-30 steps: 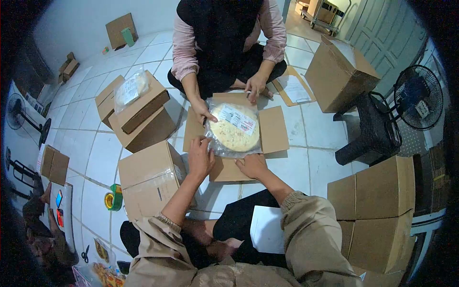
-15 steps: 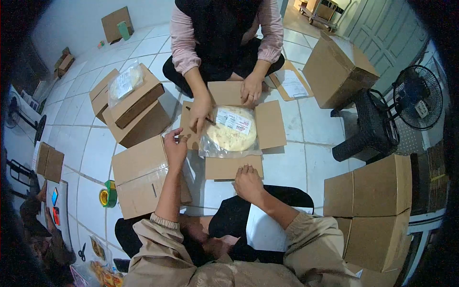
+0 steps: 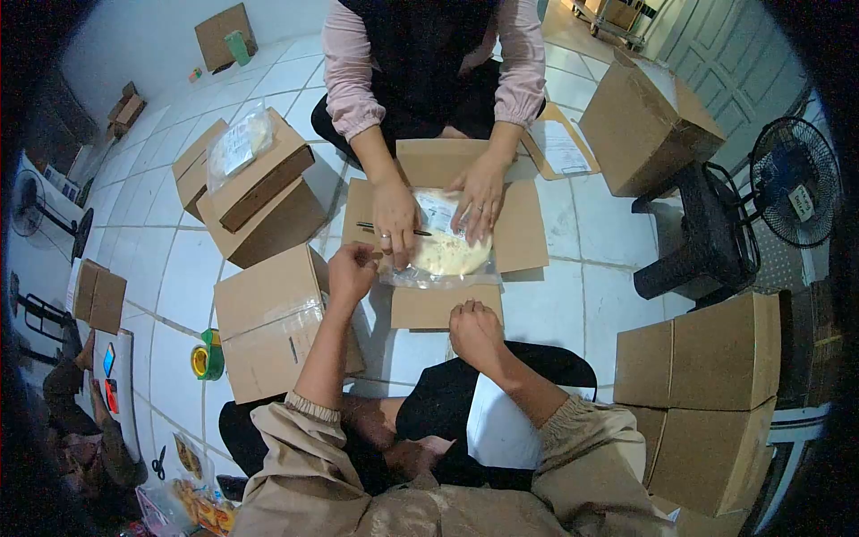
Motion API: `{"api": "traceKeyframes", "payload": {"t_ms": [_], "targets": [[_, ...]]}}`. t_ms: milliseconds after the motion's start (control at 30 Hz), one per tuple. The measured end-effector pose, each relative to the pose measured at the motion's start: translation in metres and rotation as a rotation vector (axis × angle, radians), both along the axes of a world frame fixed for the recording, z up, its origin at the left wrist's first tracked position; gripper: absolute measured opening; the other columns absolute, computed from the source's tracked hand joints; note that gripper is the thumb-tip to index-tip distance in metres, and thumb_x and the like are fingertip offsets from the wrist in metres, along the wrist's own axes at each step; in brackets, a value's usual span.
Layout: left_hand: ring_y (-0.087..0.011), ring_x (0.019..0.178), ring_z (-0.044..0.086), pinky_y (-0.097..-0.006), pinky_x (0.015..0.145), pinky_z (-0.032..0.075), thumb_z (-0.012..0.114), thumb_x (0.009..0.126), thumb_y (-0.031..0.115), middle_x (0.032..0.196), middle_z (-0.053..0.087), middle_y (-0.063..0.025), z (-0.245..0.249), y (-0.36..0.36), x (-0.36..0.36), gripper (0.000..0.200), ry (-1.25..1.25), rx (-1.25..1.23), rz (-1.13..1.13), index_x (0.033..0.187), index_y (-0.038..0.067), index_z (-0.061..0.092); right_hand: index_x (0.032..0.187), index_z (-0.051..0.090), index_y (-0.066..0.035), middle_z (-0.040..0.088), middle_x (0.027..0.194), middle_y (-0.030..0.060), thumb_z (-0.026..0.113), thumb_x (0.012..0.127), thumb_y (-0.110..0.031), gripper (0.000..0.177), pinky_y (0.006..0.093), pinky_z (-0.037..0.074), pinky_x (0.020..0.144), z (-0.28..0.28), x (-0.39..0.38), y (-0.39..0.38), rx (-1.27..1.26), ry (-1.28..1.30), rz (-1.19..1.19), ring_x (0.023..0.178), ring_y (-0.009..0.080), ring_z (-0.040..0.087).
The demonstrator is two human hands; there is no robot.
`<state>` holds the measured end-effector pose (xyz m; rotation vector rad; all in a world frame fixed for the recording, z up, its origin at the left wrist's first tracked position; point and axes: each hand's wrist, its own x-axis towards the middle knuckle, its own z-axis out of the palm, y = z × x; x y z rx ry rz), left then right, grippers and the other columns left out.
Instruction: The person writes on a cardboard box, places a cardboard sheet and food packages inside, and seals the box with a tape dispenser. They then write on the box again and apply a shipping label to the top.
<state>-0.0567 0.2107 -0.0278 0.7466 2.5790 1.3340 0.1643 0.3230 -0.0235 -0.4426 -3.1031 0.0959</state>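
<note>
An open cardboard box (image 3: 523,228) lies between me and a co-worker, its flaps folded outward. Inside it is a round, pale flatbread-like item in a clear plastic bag (image 3: 445,257) with a printed label. My left hand (image 3: 352,271) has its fingers curled at the lower edge of the left flap. My right hand (image 3: 477,336) is closed over the near flap (image 3: 420,309), at its right side. Both the co-worker's hands (image 3: 394,215) press on the bag, and one of them holds a black pen (image 3: 366,225).
A closed carton (image 3: 268,327) stands at my left, with a tape dispenser (image 3: 208,354) beside it. Stacked boxes (image 3: 268,201) carry another bagged item (image 3: 240,148). Large cartons (image 3: 707,358), a black stool (image 3: 684,233) and a fan (image 3: 792,183) are at the right. Papers (image 3: 497,421) rest on my lap.
The co-worker's hands have moved down onto the bag, now both pressing on it. My left hand has curled in at the left flap; my right hand's fingers have bent more. The view has shifted slightly.
</note>
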Motion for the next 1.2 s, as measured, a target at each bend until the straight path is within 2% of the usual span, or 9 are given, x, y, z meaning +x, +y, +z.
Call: {"api": "traceKeyframes", "payload": {"t_ms": [167, 300, 500, 567, 700, 800, 933, 1000, 1200], "targets": [[-0.0275, 0.077, 0.066, -0.0341, 0.071, 0.051, 0.071, 0.065, 0.009, 0.082, 0.067, -0.0154, 0.006, 0.003, 0.005, 0.020, -0.048, -0.239, -0.206, 0.082, 0.001, 0.068, 0.084, 0.061, 0.006, 0.061, 0.081, 0.0210, 0.061, 0.068, -0.014, 0.026, 0.0359, 0.052, 0.067, -0.003, -0.001, 0.000, 0.019, -0.006, -0.014, 0.076, 0.0297, 0.062], [-0.0278, 0.077, 0.066, -0.0345, 0.071, 0.051, 0.073, 0.063, 0.010, 0.082, 0.067, -0.0153, 0.009, 0.003, 0.007, 0.021, -0.056, -0.287, -0.219, 0.082, 0.002, 0.068, 0.082, 0.062, 0.004, 0.061, 0.078, 0.0172, 0.063, 0.068, -0.016, 0.025, 0.0350, 0.051, 0.066, -0.003, -0.001, 0.000, 0.039, 0.012, -0.014, 0.074, 0.0278, 0.062], [-0.0287, 0.078, 0.065, -0.0363, 0.072, 0.050, 0.076, 0.062, 0.015, 0.082, 0.067, -0.0146, 0.007, 0.003, 0.005, 0.026, -0.062, -0.318, -0.237, 0.082, 0.003, 0.068, 0.081, 0.062, 0.004, 0.060, 0.078, 0.0177, 0.063, 0.068, -0.015, 0.024, 0.0356, 0.051, 0.067, -0.001, -0.001, -0.001, 0.065, 0.006, -0.013, 0.075, 0.0282, 0.062], [-0.0242, 0.078, 0.066, -0.0340, 0.072, 0.050, 0.079, 0.061, 0.018, 0.083, 0.068, -0.0116, 0.008, 0.004, 0.006, 0.028, -0.057, -0.363, -0.201, 0.082, 0.004, 0.069, 0.081, 0.062, 0.004, 0.060, 0.078, 0.0181, 0.063, 0.068, -0.015, 0.024, 0.0357, 0.051, 0.066, 0.002, 0.000, -0.001, 0.050, 0.009, -0.010, 0.075, 0.0284, 0.062], [-0.0246, 0.078, 0.066, -0.0342, 0.071, 0.050, 0.079, 0.061, 0.019, 0.082, 0.068, -0.0118, 0.004, 0.005, 0.004, 0.028, -0.038, -0.348, -0.206, 0.083, 0.004, 0.069, 0.082, 0.061, 0.005, 0.060, 0.079, 0.0191, 0.062, 0.068, -0.015, 0.025, 0.0357, 0.051, 0.066, 0.001, -0.001, 0.000, 0.035, 0.020, -0.005, 0.075, 0.0285, 0.062], [-0.0245, 0.078, 0.066, -0.0334, 0.072, 0.051, 0.076, 0.063, 0.017, 0.083, 0.068, -0.0123, 0.004, 0.006, 0.004, 0.026, -0.018, -0.344, -0.203, 0.084, 0.004, 0.069, 0.080, 0.064, 0.004, 0.061, 0.074, 0.0188, 0.059, 0.067, -0.015, 0.024, 0.0390, 0.051, 0.061, 0.003, -0.001, 0.002, 0.006, 0.039, 0.013, 0.070, 0.0291, 0.062], [-0.0239, 0.079, 0.066, -0.0325, 0.074, 0.051, 0.071, 0.067, 0.013, 0.083, 0.068, -0.0128, 0.004, 0.006, 0.004, 0.021, -0.028, -0.343, -0.199, 0.086, 0.004, 0.069, 0.079, 0.064, 0.004, 0.060, 0.073, 0.0181, 0.059, 0.067, -0.014, 0.023, 0.0384, 0.051, 0.060, -0.001, -0.001, 0.002, 0.057, 0.071, 0.019, 0.070, 0.0286, 0.062], [-0.0237, 0.079, 0.066, -0.0325, 0.074, 0.051, 0.069, 0.069, 0.012, 0.083, 0.068, -0.0129, 0.000, 0.005, 0.003, 0.020, -0.017, -0.334, -0.203, 0.087, 0.004, 0.069, 0.082, 0.062, 0.005, 0.060, 0.078, 0.0180, 0.062, 0.068, -0.016, 0.024, 0.0356, 0.051, 0.067, 0.005, -0.001, 0.000, 0.026, 0.003, 0.000, 0.074, 0.0282, 0.062], [-0.0291, 0.081, 0.065, -0.0374, 0.075, 0.051, 0.062, 0.071, 0.007, 0.084, 0.068, -0.0142, -0.006, 0.005, 0.001, 0.016, 0.003, -0.272, -0.208, 0.085, 0.005, 0.069, 0.083, 0.061, 0.005, 0.060, 0.079, 0.0187, 0.062, 0.069, -0.016, 0.025, 0.0357, 0.051, 0.067, 0.009, -0.003, 0.001, 0.005, -0.051, -0.007, 0.076, 0.0283, 0.061]]}}
